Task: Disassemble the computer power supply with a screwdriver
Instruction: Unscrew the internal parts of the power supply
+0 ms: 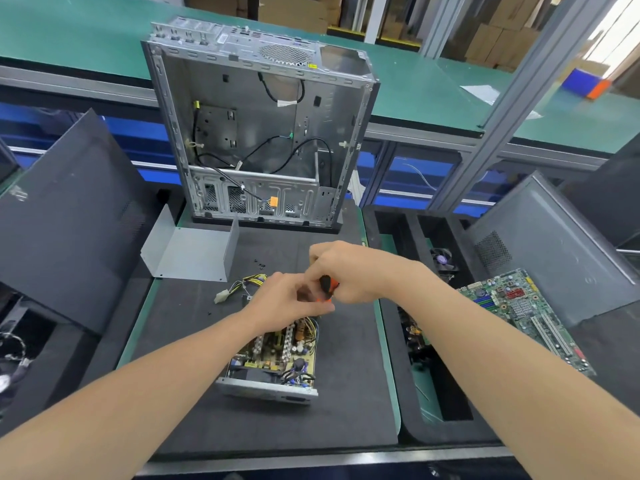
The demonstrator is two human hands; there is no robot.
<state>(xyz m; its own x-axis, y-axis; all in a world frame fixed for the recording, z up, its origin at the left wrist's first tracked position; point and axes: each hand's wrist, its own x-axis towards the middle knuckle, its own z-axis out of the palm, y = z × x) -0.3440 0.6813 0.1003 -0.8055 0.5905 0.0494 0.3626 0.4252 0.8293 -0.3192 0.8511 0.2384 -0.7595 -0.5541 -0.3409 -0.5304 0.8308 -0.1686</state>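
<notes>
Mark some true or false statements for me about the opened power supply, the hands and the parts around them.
1. The power supply is still closed up. False: its circuit board is bare, and the metal cover lies on the mat to its far left.
2. The right hand grips a screwdriver with an orange and black handle. True.
3. The motherboard is mounted inside the computer case. False: it lies flat off to the right; the case holds only cables.
4. The left hand is above the power supply's far end. True.
5. Loose black screws lie on the mat near the cover. True.
</notes>
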